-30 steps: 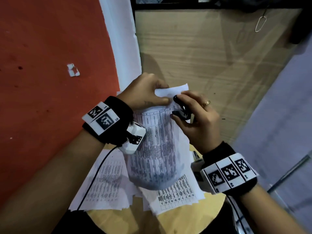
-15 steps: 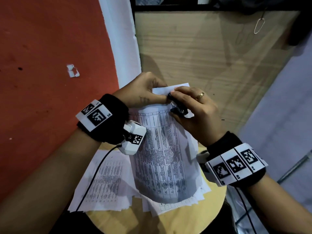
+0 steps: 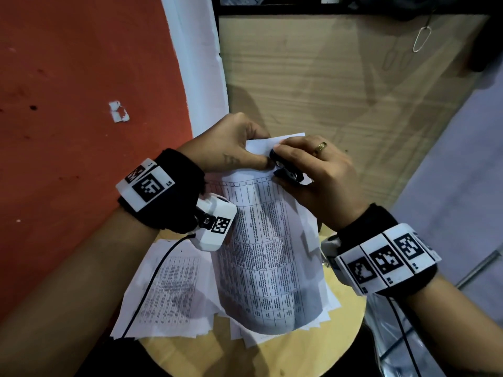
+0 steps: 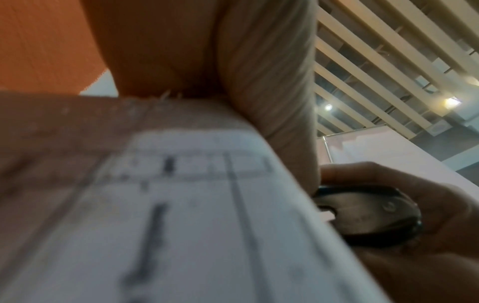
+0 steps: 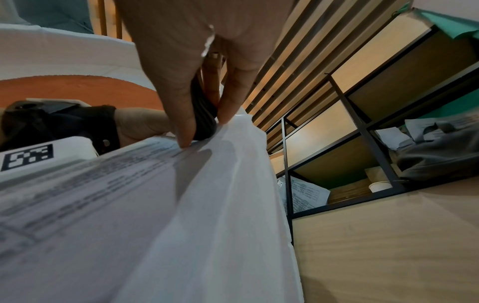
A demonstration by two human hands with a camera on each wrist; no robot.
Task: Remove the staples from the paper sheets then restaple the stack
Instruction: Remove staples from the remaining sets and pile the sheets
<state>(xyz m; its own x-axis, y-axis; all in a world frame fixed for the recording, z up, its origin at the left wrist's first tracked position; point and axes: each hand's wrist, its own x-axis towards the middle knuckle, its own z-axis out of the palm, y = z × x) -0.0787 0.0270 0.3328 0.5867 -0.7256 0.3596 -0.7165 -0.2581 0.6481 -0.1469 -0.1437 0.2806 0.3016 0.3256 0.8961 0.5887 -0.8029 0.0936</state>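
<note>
I hold a stapled set of printed sheets [image 3: 266, 248] up over a small round wooden table [image 3: 272, 355]. My left hand [image 3: 234, 148] pinches the set's top left corner. My right hand [image 3: 313, 170] grips a black staple remover [image 3: 285, 170] and sets it against the top edge of the sheets, beside the left thumb. The left wrist view shows the staple remover [image 4: 370, 217] at the paper's edge [image 4: 207, 205]. From the right wrist, the remover [image 5: 204, 114] sits between the thumb and fingers above the paper [image 5: 181, 215]. The staple itself is hidden.
More loose printed sheets [image 3: 168, 292] lie on the table under the held set. A wooden panel [image 3: 340, 91] stands close behind, an orange wall [image 3: 81, 104] to the left. A shelf unit [image 5: 362, 143] holds papers and a cup at the right.
Both hands and the held sheets have shifted slightly; my right hand has brought the staple remover closer against the top edge by the left thumb. The sheets hang flatter than before.
</note>
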